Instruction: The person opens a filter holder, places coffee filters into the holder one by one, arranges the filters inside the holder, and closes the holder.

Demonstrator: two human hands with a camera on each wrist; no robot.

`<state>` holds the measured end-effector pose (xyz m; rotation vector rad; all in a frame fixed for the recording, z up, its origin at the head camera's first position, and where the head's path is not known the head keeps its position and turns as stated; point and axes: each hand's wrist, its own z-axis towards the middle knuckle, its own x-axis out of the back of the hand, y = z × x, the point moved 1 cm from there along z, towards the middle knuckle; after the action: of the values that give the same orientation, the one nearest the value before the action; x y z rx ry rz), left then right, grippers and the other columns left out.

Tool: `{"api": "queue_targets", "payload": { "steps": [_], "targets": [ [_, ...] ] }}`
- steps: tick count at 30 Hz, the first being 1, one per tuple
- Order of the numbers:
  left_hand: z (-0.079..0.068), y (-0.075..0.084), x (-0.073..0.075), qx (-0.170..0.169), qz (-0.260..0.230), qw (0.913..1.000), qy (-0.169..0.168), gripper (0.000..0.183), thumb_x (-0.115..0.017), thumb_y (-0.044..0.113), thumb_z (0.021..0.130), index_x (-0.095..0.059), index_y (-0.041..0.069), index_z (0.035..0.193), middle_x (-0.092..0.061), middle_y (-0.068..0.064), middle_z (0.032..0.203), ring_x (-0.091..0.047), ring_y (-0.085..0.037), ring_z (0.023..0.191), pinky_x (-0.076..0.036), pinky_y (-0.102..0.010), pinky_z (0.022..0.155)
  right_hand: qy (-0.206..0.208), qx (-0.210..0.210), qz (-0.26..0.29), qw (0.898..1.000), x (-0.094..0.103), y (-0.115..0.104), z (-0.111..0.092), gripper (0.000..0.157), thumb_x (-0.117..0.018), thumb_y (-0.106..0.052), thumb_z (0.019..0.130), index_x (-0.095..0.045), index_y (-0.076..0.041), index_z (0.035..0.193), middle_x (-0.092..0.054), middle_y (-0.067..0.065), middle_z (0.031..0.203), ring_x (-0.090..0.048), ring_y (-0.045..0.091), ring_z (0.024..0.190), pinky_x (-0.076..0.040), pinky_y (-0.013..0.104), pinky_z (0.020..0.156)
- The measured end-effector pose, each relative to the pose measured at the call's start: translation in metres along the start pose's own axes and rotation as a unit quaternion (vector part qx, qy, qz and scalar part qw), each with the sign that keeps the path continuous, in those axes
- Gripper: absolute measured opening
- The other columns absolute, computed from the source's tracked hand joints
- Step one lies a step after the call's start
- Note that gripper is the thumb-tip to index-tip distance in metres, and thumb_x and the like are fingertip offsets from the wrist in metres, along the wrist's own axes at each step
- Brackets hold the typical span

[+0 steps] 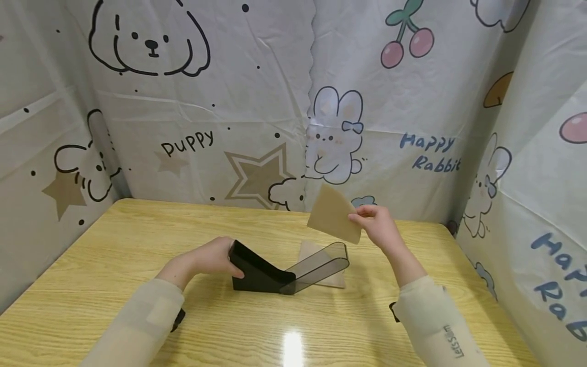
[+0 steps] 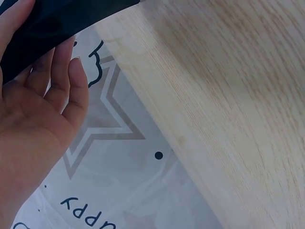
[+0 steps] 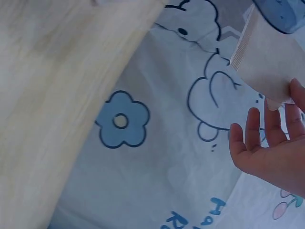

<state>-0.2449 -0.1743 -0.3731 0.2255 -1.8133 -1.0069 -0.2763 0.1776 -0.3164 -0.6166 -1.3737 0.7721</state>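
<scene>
A black filter holder (image 1: 259, 272) with a see-through smoky lid (image 1: 323, 262) swung out to the right is gripped at its left end by my left hand (image 1: 208, 259). In the left wrist view, the fingers lie along the dark body (image 2: 52, 28). My right hand (image 1: 378, 227) pinches a tan paper coffee filter (image 1: 332, 214) by its right corner, above the lid. The right wrist view shows the filter's crimped edge (image 3: 240, 50). More tan filter paper (image 1: 309, 248) lies on the table behind and beneath the lid; how many sheets, I cannot tell.
Under everything is a light wood-grain table (image 1: 220, 331). A white sheet (image 1: 257, 107) printed with cartoons hangs behind its far edge and along both sides. Dark straps show near both sleeves.
</scene>
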Motion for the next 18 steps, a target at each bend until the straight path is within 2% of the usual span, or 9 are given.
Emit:
{"api": "queue_targets", "payload": {
  "steps": [4, 8, 11, 14, 18],
  "targets": [
    [0.001, 0.000, 0.000, -0.009, -0.001, 1.0000, 0.000, 0.019, -0.077, 0.010, 0.074, -0.067, 0.009, 0.089, -0.067, 0.001, 0.083, -0.051, -0.009, 0.069, -0.045, -0.028, 0.066, -0.011, 0.010, 0.000, 1.000, -0.001, -0.014, -0.002, 0.027, -0.063, -0.022, 0.090, -0.067, 0.002, 0.102, -0.066, 0.018, 0.105, -0.056, 0.028, 0.099, -0.044, 0.038, 0.084],
    [0.001, -0.001, 0.000, -0.008, 0.001, 1.0000, 0.002, 0.018, -0.077, 0.010, 0.074, -0.066, 0.009, 0.088, -0.067, 0.001, 0.082, -0.048, -0.011, 0.068, -0.044, -0.028, 0.065, -0.016, 0.023, -0.007, 1.000, -0.005, -0.025, -0.005, 0.026, -0.063, -0.021, 0.090, -0.068, 0.001, 0.102, -0.066, 0.017, 0.106, -0.057, 0.027, 0.099, -0.046, 0.037, 0.083],
    [0.001, -0.001, 0.000, -0.005, 0.003, 1.0000, 0.002, 0.017, -0.077, 0.009, 0.074, -0.066, 0.009, 0.086, -0.066, 0.001, 0.080, -0.046, -0.011, 0.066, -0.043, -0.028, 0.064, -0.012, 0.037, -0.007, 0.999, -0.009, -0.032, -0.007, 0.022, -0.064, -0.020, 0.089, -0.069, 0.000, 0.098, -0.066, 0.013, 0.094, -0.056, 0.024, 0.088, -0.045, 0.033, 0.075],
    [0.000, 0.000, 0.000, -0.004, 0.006, 1.0000, 0.003, 0.017, -0.077, 0.009, 0.074, -0.067, 0.010, 0.087, -0.067, 0.002, 0.081, -0.048, -0.011, 0.067, -0.044, -0.028, 0.065, -0.004, 0.054, -0.001, 0.999, -0.014, -0.038, -0.007, 0.019, -0.066, -0.019, 0.087, -0.069, -0.001, 0.093, -0.062, 0.006, 0.079, -0.049, 0.019, 0.074, -0.040, 0.029, 0.066],
    [0.000, 0.000, 0.000, -0.002, 0.007, 1.0000, 0.002, 0.017, -0.077, 0.009, 0.074, -0.067, 0.010, 0.087, -0.067, 0.002, 0.081, -0.048, -0.010, 0.067, -0.044, -0.028, 0.066, -0.007, 0.069, 0.004, 0.998, -0.020, -0.046, -0.009, 0.018, -0.066, -0.017, 0.087, -0.070, 0.000, 0.093, -0.057, 0.004, 0.072, -0.043, 0.017, 0.067, -0.037, 0.028, 0.061]
  ]
}}
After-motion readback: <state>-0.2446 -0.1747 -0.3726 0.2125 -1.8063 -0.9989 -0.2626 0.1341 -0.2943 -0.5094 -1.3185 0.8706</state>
